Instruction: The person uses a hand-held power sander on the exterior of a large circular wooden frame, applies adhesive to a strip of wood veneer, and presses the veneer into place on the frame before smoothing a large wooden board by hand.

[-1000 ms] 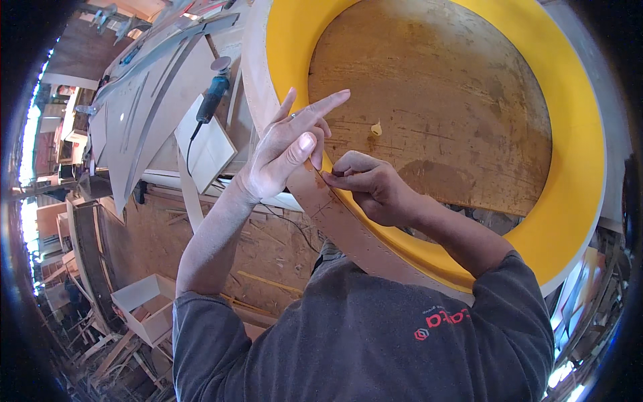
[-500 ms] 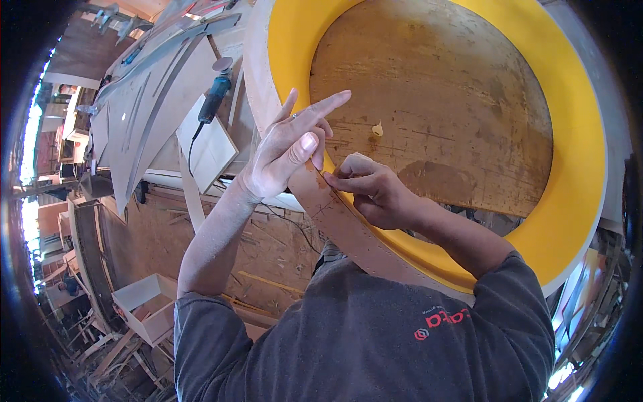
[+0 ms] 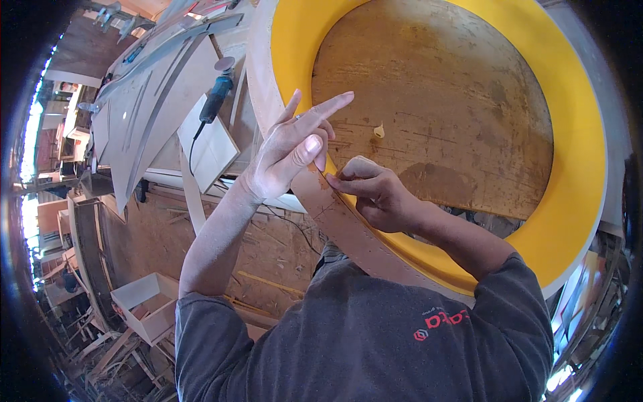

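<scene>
A large ring (image 3: 579,174) with a bright yellow inner face and a pale, pinkish-grey outer side (image 3: 348,231) lies in front of me. At its near left rim, my left hand (image 3: 295,151) has the index and little fingers stretched out and apart; the middle fingers bend down to the rim. Close beside it, my right hand (image 3: 372,191) is closed in a pinch at the rim's edge. Whatever it may grip is hidden by the fingers. Inside the ring, a small yellowish piece (image 3: 379,131) rests on a worn brown board (image 3: 442,87).
Left of the ring, a blue-bodied power tool with a round disc (image 3: 216,97) and a black cord lies by a pale board (image 3: 209,144). Large cut sheets (image 3: 161,107) cover the bench. On the floor stand an open box (image 3: 147,308) and wood scraps (image 3: 117,355).
Both hands stay at the same stretch of rim, with only a very slight shift of the right fingertips. The whole view has moved a little.
</scene>
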Demonstrator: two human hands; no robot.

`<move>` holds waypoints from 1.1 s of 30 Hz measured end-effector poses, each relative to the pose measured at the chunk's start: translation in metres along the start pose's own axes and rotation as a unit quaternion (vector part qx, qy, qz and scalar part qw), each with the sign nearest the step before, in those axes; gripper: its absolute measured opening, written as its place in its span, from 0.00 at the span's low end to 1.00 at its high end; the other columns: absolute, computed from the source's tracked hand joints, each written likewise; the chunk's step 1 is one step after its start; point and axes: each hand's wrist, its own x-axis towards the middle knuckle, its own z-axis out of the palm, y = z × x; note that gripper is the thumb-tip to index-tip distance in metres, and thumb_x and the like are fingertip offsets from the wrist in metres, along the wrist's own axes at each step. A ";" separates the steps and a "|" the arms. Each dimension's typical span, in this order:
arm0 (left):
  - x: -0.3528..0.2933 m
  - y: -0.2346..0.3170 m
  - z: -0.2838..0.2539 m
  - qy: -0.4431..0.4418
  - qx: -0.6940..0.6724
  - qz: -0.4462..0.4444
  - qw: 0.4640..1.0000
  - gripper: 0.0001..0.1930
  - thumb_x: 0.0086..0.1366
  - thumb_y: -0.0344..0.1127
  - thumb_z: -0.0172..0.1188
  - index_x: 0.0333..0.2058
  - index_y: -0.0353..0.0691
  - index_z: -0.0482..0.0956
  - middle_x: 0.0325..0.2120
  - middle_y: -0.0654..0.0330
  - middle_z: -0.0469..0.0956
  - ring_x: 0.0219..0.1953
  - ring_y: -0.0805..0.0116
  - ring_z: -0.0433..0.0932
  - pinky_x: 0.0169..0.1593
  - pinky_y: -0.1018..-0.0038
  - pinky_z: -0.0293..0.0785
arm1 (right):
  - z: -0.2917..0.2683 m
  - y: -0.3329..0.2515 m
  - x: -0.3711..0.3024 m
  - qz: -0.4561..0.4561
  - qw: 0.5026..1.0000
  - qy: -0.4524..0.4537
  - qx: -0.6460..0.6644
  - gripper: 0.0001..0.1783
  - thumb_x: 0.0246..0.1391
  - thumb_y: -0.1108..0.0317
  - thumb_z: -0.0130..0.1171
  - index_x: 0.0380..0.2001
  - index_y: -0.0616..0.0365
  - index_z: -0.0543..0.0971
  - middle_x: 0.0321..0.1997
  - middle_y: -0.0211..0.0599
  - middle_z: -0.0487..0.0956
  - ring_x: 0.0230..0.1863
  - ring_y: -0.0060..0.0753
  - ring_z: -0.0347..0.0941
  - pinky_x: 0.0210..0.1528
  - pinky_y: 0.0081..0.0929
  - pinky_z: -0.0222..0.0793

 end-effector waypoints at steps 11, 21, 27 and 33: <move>-0.009 -0.006 -0.004 0.080 0.003 0.052 0.995 0.42 0.77 0.64 0.32 0.75 0.34 0.55 0.33 0.58 0.79 0.56 0.62 0.76 0.78 0.49 0.31 | -0.022 0.025 0.006 0.005 0.971 0.044 0.234 0.14 0.53 0.80 0.58 0.41 0.59 0.86 0.37 0.34 0.81 0.47 0.33 0.78 0.55 0.33 0.73; -0.021 -0.057 0.008 0.579 -0.196 -0.107 0.784 0.38 0.80 0.61 0.36 0.76 0.40 0.50 0.70 0.52 0.63 0.71 0.60 0.60 0.76 0.57 0.39 | -0.004 0.041 0.056 0.308 0.803 -0.066 0.506 0.06 0.64 0.68 0.67 0.37 0.57 0.80 0.33 0.29 0.82 0.31 0.23 0.77 0.37 0.23 0.73; -0.014 -0.051 0.031 0.458 -0.355 -0.107 0.808 0.35 0.83 0.57 0.27 0.78 0.41 0.45 0.78 0.56 0.48 0.79 0.61 0.47 0.79 0.64 0.41 | -0.005 0.059 0.062 0.320 0.789 -0.109 0.513 0.06 0.64 0.68 0.67 0.36 0.56 0.80 0.30 0.28 0.81 0.29 0.20 0.76 0.33 0.20 0.73; -0.013 -0.051 0.032 0.446 -0.381 -0.079 0.806 0.35 0.83 0.55 0.28 0.77 0.38 0.46 0.78 0.57 0.47 0.78 0.63 0.48 0.79 0.65 0.42 | -0.014 0.058 0.071 0.335 0.793 -0.162 0.482 0.09 0.61 0.65 0.71 0.34 0.56 0.80 0.30 0.28 0.82 0.29 0.21 0.78 0.34 0.21 0.75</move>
